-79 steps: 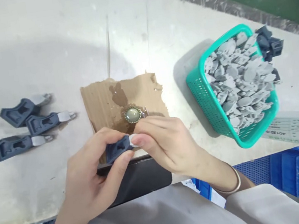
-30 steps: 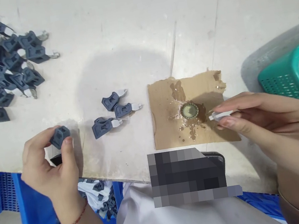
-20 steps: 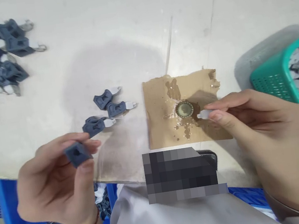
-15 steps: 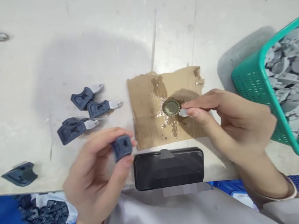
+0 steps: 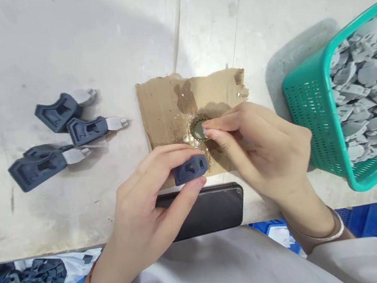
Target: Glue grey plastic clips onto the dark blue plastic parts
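Note:
A dark blue block with a slot (image 5: 191, 169) is pinched between the thumb and fingers of my left hand (image 5: 154, 194), just in front of the cardboard piece (image 5: 159, 112). My right hand (image 5: 264, 149) pinches a small light grey piece (image 5: 205, 132), mostly hidden by the fingertips, at a round beaded-edge dish (image 5: 199, 131). The dish sits on the wet, glittery part of the cardboard. Several blue blocks with light grey pieces fitted in them, one of them here (image 5: 87, 129), lie on the table to the left.
A black phone (image 5: 209, 211) lies at the table's front edge, partly behind my left hand. On the right stands a green basket (image 5: 334, 105) full of grey pieces. Below the edge at left, a blue bin holds many dark blocks (image 5: 36, 282).
My left hand has moved right with the blue block, closer to the dish, and the block is turned. My right hand has its fingertips over the dish. The camera view has shifted.

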The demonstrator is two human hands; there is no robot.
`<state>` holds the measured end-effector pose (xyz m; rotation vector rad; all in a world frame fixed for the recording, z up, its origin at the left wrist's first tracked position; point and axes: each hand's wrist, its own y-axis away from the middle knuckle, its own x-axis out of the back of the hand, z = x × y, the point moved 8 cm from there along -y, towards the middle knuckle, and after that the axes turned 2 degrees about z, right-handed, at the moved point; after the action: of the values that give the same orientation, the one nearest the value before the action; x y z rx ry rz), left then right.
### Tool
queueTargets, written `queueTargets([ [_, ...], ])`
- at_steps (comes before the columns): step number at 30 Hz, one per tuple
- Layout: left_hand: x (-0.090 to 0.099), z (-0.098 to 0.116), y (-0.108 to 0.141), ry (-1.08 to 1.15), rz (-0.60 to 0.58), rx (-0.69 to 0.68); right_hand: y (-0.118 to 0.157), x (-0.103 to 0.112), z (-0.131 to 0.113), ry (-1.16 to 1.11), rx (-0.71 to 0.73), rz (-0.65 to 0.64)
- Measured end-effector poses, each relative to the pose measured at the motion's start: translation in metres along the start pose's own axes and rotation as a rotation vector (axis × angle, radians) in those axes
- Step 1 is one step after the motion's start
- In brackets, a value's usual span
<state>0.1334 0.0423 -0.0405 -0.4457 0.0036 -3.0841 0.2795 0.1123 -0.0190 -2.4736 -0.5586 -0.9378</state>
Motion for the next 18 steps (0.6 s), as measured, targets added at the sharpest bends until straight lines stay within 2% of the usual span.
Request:
queueTargets([
  [4,-0.002,0.001,0.001,-0.055,-0.005,-0.009,0.002,0.014,0.017,-0.232,-0.245,0.136],
  [7,-0.004,-0.001,0.001,-0.089,-0.021,-0.004,0.004,0.016,0.023,-0.390,-0.333,0.163],
  [10,-0.005,-0.001,-0.001,-0.094,-0.023,-0.027,0.006,0.010,0.026,-0.458,-0.373,0.103],
  [13,-0.005,-0.001,-0.002,-0.087,-0.016,-0.048,0.007,0.011,0.024,-0.465,-0.354,0.099],
  [18,-0.004,-0.001,-0.002,-0.072,0.002,-0.056,0.009,0.015,0.015,-0.352,-0.319,0.075],
])
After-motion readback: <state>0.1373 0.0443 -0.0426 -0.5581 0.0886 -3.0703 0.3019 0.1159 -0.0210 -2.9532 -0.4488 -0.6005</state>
